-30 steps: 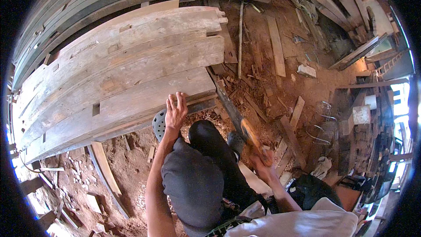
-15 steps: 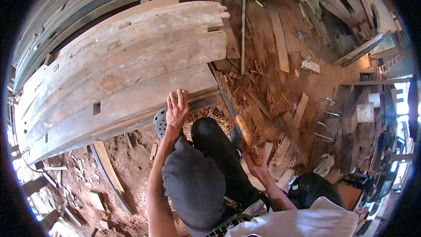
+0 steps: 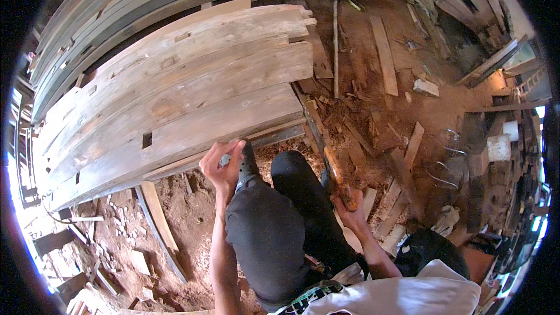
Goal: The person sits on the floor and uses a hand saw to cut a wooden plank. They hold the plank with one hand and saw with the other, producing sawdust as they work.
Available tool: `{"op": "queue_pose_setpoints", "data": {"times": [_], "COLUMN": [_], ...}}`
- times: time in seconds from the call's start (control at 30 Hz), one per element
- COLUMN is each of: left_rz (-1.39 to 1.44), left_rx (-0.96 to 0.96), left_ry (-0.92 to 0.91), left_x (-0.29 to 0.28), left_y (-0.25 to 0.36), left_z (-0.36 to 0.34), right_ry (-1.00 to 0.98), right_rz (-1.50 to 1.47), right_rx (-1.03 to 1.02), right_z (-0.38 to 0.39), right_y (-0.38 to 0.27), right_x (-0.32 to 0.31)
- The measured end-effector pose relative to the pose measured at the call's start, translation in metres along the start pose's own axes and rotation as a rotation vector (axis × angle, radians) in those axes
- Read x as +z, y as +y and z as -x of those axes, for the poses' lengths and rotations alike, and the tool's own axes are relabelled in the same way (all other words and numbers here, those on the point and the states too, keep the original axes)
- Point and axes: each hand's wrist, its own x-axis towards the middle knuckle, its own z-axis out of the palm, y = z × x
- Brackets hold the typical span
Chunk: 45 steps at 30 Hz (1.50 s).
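My right hand (image 3: 350, 210) is wrapped around the lower end of a long orange-brown wooden handle. It belongs to what looks like a handsaw (image 3: 337, 169), whose dark, narrow blade reaches forward along the end of the nearest wide plank (image 3: 233, 114). Seen almost edge-on, the blade does not show its teeth. My left hand (image 3: 221, 166) is raised off the plank, just in front of its near edge, above a grey clog (image 3: 249, 160). Its fingers are curled in toward the thumb, leaving a small gap, and no object shows in them.
Several pale planks with square mortise holes lie side by side ahead. Long beams (image 3: 175, 0) are stacked behind them. Wood scraps and shavings cover the dirt floor. A pale offcut strip (image 3: 383, 52) lies to the right, near a whitish block (image 3: 426, 87) and a white bucket (image 3: 499, 147).
My left hand has come off the plank's near edge and its fingers have curled. My right hand still grips the saw handle. The whole view has shifted slightly.
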Motion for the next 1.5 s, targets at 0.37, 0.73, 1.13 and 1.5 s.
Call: {"op": "queue_pose_setpoints", "data": {"times": [0.37,0.73,1.13,1.5], "left_rz": [-0.202,-0.231,-0.283,-0.214], "left_rx": [0.804,0.879,0.902,0.453], "left_ry": [0.167,0.117,0.105,0.115], "left_x": [-0.051,-0.063,-0.077,-0.093], "left_y": [0.077,0.093,0.108,0.136], "left_z": [-0.032,-0.031,-0.034,-0.041], "right_ry": [0.035,0.009,-0.006,0.017], "right_rz": [-0.075,0.006,-0.093,-0.404], "right_rx": [0.061,0.277,0.184,0.148], "right_z": [-0.007,-0.002,-0.014,-0.032], "right_y": [0.022,-0.003,0.036,-0.007], "right_x": [-0.002,-0.010,-0.010,-0.021]}}
